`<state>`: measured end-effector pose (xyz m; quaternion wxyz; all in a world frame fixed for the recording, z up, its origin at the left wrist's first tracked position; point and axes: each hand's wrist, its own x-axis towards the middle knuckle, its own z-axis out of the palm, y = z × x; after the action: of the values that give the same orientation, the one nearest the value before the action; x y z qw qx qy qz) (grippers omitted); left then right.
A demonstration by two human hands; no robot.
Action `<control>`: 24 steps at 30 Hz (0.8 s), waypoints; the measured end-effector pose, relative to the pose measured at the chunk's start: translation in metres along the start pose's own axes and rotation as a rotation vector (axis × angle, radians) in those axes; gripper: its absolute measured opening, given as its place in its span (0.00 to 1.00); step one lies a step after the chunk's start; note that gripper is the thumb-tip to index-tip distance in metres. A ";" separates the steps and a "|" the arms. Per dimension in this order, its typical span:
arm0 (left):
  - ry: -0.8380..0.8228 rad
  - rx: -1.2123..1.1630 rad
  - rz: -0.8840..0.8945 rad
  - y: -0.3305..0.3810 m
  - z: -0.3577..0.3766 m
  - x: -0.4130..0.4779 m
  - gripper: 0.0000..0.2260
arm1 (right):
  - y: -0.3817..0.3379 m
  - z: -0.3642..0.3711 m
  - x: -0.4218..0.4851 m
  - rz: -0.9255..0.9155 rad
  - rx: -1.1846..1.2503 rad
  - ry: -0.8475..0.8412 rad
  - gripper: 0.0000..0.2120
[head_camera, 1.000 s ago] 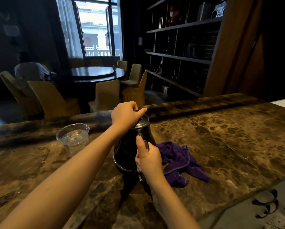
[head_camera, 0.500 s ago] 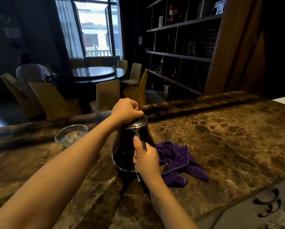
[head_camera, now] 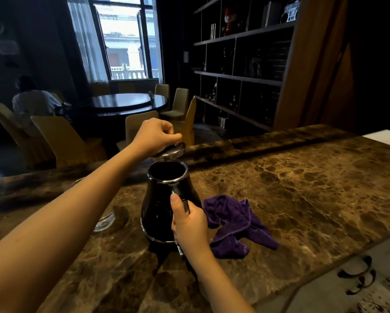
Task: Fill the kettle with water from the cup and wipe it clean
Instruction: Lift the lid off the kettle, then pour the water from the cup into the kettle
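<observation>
Since the earlier frame the lid (head_camera: pixel 168 150) has come off the kettle (head_camera: pixel 167 206): it was seated on the mouth, and now it sits tilted just above the open rim, lifted clear. The left hand (head_camera: pixel 154 136) is closed on the lid's top, pinching it. The right hand (head_camera: pixel 188 222) is wrapped around the kettle's handle, thumb up along it, steadying the kettle at the middle of the frame on the brown marble surface (head_camera: pixel 302 188).

The cup (head_camera: pixel 103 221) stands just left of the kettle, mostly hidden behind the left forearm; only its clear lower edge shows. That looks like the main risk: swinging the arm back to set the lid down could knock the cup and spill the water before any is poured. The lid could also slip from so small a pinch.

A purple cloth (head_camera: pixel 234 224) lies crumpled just right of the kettle, close by the right hand, ready for wiping. Chairs and a round table stand in the upper left.
</observation>
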<state>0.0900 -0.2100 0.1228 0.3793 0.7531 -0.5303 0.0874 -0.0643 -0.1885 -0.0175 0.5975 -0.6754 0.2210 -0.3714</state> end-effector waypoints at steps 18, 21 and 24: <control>0.254 -0.101 -0.311 -0.079 -0.015 -0.188 0.15 | 0.005 0.011 0.020 -0.004 -0.046 0.076 0.25; 0.239 -0.011 -0.377 -0.096 -0.003 -0.218 0.13 | 0.001 0.013 0.019 -0.009 -0.050 0.085 0.25; 0.251 0.076 -0.433 -0.107 0.005 -0.235 0.13 | -0.003 0.015 0.018 -0.004 -0.039 0.080 0.25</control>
<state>0.0815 -0.0253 -0.0576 0.4236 0.8461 -0.3017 0.1165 -0.0423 -0.1915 -0.0109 0.5743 -0.6720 0.2505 -0.3947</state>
